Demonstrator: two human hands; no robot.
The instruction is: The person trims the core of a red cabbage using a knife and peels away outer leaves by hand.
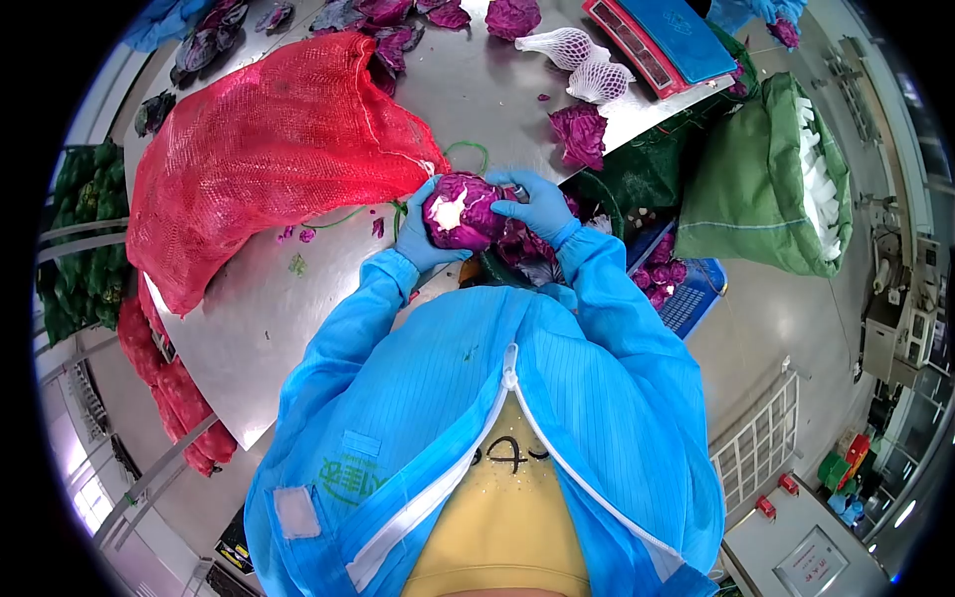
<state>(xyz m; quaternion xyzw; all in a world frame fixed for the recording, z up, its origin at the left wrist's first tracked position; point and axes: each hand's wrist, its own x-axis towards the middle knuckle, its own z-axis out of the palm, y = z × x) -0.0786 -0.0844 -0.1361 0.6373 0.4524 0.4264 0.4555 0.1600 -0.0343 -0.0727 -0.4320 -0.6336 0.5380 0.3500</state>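
Note:
Between my two blue-gloved hands is a red cabbage [463,211], its pale cut stem end facing up toward the camera. My left hand [421,231] wraps round its left side. On its right side, my right hand [538,207] grips it with fingers and thumb. A full red mesh sack [279,149] lies on the metal table [249,348] just left of my hands, its mouth near my left hand. Loose purple leaves [527,247] show below my right hand, partly hidden by my sleeve.
A blue tray [671,35], white foam nets [587,65] and purple leaves [579,134] lie at the table's far side. A green sack [761,179] and a blue crate [696,298] with cabbages stand right. Co-workers' gloved hands show at the top edges.

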